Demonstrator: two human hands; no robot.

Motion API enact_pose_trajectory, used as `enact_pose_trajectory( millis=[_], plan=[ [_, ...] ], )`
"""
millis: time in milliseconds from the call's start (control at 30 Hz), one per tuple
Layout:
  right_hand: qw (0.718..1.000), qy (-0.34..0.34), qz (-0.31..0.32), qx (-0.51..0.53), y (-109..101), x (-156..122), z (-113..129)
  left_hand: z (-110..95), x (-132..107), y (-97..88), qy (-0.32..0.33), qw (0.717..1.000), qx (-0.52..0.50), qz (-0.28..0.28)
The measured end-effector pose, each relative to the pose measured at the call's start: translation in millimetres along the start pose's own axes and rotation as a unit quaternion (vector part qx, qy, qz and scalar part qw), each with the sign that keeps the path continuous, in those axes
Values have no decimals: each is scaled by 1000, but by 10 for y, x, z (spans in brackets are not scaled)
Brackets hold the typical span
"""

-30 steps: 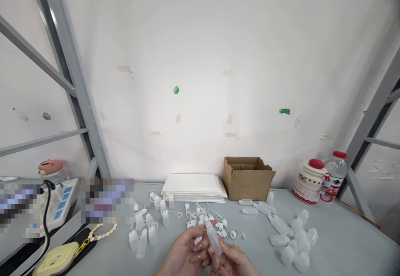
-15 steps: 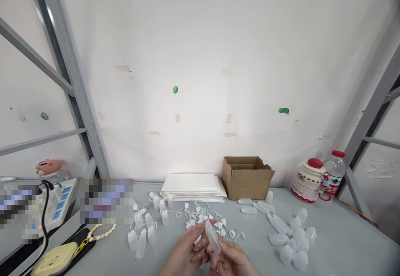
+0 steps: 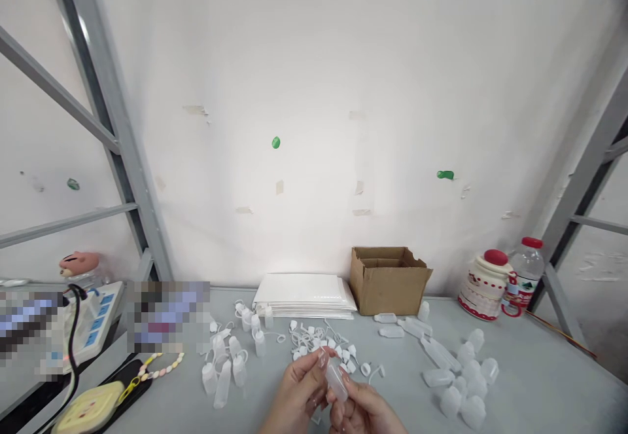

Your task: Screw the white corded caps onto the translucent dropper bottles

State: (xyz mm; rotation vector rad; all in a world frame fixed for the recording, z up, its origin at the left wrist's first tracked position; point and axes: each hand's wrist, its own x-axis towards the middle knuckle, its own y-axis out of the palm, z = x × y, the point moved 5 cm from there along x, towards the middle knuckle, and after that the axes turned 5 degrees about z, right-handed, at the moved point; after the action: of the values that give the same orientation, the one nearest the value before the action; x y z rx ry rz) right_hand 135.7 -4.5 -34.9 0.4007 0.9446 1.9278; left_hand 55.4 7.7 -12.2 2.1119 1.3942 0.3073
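Bottle [image 3: 337,380], small and translucent, is held tilted just above the table [image 3: 540,381]. Its body is pinched by the right hand [image 3: 364,411], and its upper end is closed on by the left hand [image 3: 298,391]. A slip is judged possible, since smooth plastic is gripped by fingertips alone. If dropped, it would be lost among the loose caps [image 3: 318,342].

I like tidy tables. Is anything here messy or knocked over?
Yes. Little bottles lie tipped over on the right of the table, and loose caps are scattered in the middle. The left hand and right hand hold one bottle. Nothing looks spilled or broken.
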Motion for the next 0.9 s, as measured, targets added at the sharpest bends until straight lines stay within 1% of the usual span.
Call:
enact_pose_trajectory(
  millis=[233,400,467,533,633,700,733,833,900],
  plan=[
    [1000,20,1,16,41,-30,30,-36,6,27,9,998,67,15],
    [1000,13,-13,2,16,-2,29,-77,18,4,13,995,99,-4],
    [1000,8,-22,-5,-7,22,16,-121,9,6,16,997,78,-7],
    [1000,-1,-28,-8,-23,36,18,-166,-2,-1,13,1000,18,-15],
    [999,-23,-42,-13,-43,31,62,-187,0,-55,-7,994,-101,-47],
    [998,-34,-53,-22,-61,21,96,-172,16,-107,-17,986,-149,-74],
    [997,-34,-59,-26,-74,19,105,-165,26,-136,-15,983,-158,-89],
    [996,-32,-68,-46,-127,35,97,-165,42,-216,19,980,-150,-132],
    [994,-44,-64,-72,-162,58,82,-175,41,-240,42,978,-147,-143]
  ],
)
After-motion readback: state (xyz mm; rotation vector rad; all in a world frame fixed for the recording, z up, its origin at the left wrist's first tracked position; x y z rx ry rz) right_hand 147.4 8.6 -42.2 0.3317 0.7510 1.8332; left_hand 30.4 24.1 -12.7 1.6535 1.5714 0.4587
